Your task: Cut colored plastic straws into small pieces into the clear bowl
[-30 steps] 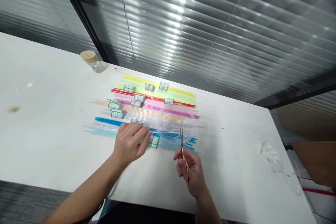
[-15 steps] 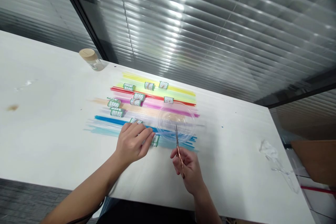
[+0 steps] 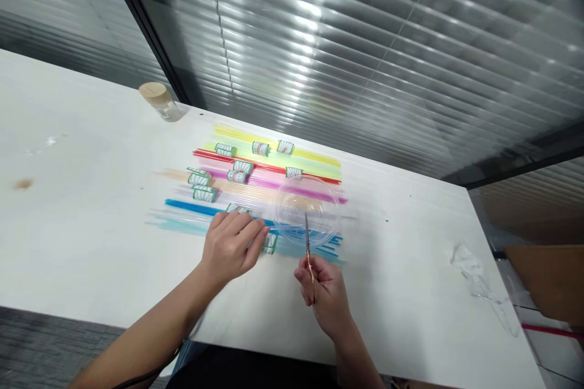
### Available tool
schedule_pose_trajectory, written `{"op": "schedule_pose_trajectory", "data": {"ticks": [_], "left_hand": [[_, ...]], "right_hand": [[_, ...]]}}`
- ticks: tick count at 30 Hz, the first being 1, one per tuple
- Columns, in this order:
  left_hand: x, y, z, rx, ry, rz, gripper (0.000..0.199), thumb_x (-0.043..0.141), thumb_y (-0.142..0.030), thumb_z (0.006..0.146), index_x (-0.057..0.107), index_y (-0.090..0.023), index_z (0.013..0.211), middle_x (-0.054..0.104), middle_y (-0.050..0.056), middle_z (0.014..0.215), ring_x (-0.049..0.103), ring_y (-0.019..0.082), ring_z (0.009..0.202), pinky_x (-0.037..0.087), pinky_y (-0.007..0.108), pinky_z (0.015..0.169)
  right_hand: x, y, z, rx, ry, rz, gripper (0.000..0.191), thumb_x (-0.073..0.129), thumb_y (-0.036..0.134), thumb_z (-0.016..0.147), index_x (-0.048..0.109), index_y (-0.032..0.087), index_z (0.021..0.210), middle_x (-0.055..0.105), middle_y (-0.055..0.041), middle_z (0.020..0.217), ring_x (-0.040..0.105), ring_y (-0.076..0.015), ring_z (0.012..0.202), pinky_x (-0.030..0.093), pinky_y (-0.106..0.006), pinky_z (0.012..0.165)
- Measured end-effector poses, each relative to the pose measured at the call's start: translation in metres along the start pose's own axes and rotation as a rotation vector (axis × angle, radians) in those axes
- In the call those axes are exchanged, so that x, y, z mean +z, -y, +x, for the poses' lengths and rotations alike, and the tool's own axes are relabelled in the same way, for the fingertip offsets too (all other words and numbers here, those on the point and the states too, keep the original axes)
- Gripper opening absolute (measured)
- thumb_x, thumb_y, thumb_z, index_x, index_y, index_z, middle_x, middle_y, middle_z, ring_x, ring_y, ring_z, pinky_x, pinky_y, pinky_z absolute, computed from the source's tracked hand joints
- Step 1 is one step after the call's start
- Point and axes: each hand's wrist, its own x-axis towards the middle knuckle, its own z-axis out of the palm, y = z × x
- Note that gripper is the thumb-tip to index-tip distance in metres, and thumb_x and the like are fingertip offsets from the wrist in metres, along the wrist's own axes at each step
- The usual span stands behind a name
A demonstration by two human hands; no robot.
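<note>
My left hand (image 3: 237, 243) is closed on a thin, clear bluish plastic straw (image 3: 285, 228), whose free end sticks out to the right over a round clear plastic bowl (image 3: 335, 213). In my right hand (image 3: 325, 289) is a pair of scissors (image 3: 308, 249) with copper-coloured handles, blades pointing away from me. The blades look closed and reach over the bowl, across the straw's end; whether they touch it I cannot tell. Beneath both hands and the bowl lie rows of long thin straws in several colours, among them blue straws (image 3: 191, 208) and red straws (image 3: 269, 168).
Several paper bands with green edges, such as one paper band (image 3: 260, 148), lie on the straws. A jar with a wooden-looking lid (image 3: 159, 101) stands at the back left of the white table (image 3: 91, 206). Crumpled clear plastic wrap (image 3: 469, 264) lies at the right, and blinds rise behind.
The scissor blades have come together from slightly apart, and my right hand's fingers have drawn in. My left hand stays in place with the straw.
</note>
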Motion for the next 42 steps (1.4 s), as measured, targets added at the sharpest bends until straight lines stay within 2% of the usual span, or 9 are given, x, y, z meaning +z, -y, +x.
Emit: {"op": "schedule_pose_trajectory", "data": {"ticks": [10, 17, 24, 31, 37, 42], "left_hand": [[0.0, -0.002, 0.002, 0.0, -0.001, 0.014, 0.011, 0.058, -0.017, 0.088, 0.06, -0.018, 0.078, 0.061, 0.001, 0.065, 0.051, 0.016, 0.06, 0.032, 0.034, 0.061], [0.0, -0.005, 0.003, 0.034, 0.021, 0.014, 0.013, 0.057, -0.018, 0.09, 0.061, -0.018, 0.077, 0.062, 0.001, 0.065, 0.053, 0.016, 0.059, 0.033, 0.034, 0.062], [0.001, -0.005, 0.001, 0.026, 0.013, 0.023, 0.012, 0.058, -0.019, 0.09, 0.061, -0.018, 0.078, 0.062, 0.001, 0.064, 0.053, 0.015, 0.059, 0.033, 0.034, 0.062], [0.001, -0.006, 0.002, 0.01, 0.009, 0.03, 0.011, 0.059, -0.018, 0.089, 0.059, -0.018, 0.078, 0.062, 0.001, 0.064, 0.053, 0.016, 0.059, 0.033, 0.034, 0.062], [0.001, -0.007, 0.002, -0.005, -0.006, 0.04, 0.009, 0.059, -0.018, 0.089, 0.06, -0.018, 0.08, 0.062, 0.001, 0.065, 0.053, 0.016, 0.061, 0.033, 0.034, 0.063], [0.002, -0.01, 0.003, 0.018, 0.009, 0.032, 0.011, 0.059, -0.019, 0.089, 0.06, -0.019, 0.078, 0.06, 0.0, 0.063, 0.051, 0.015, 0.058, 0.032, 0.034, 0.062]], "right_hand": [[-0.001, 0.003, -0.004, 0.016, 0.073, -0.011, 0.048, 0.067, 0.064, 0.078, 0.054, 0.018, 0.072, 0.033, 0.0097, 0.047, 0.025, -0.0067, 0.043, 0.018, -0.021, 0.041], [0.001, 0.003, -0.001, 0.015, 0.056, -0.004, 0.046, 0.069, 0.061, 0.078, 0.054, 0.018, 0.07, 0.032, 0.0103, 0.045, 0.024, -0.0065, 0.042, 0.018, -0.021, 0.041], [0.001, 0.003, -0.001, 0.01, 0.023, -0.017, 0.045, 0.07, 0.059, 0.078, 0.056, 0.018, 0.067, 0.041, 0.0091, 0.041, 0.031, -0.0062, 0.037, 0.024, -0.021, 0.041], [0.002, 0.001, -0.002, 0.033, 0.01, -0.017, 0.043, 0.069, 0.056, 0.081, 0.054, 0.018, 0.067, 0.039, 0.0101, 0.039, 0.028, -0.0053, 0.036, 0.022, -0.02, 0.04], [0.002, 0.006, -0.004, 0.023, 0.092, 0.017, 0.051, 0.066, 0.067, 0.076, 0.051, 0.019, 0.069, 0.037, 0.0089, 0.047, 0.029, -0.0064, 0.041, 0.022, -0.02, 0.041], [0.004, 0.008, -0.004, 0.016, 0.095, 0.001, 0.049, 0.068, 0.064, 0.077, 0.051, 0.019, 0.067, 0.033, 0.0094, 0.049, 0.026, -0.0065, 0.043, 0.02, -0.021, 0.042]]}}
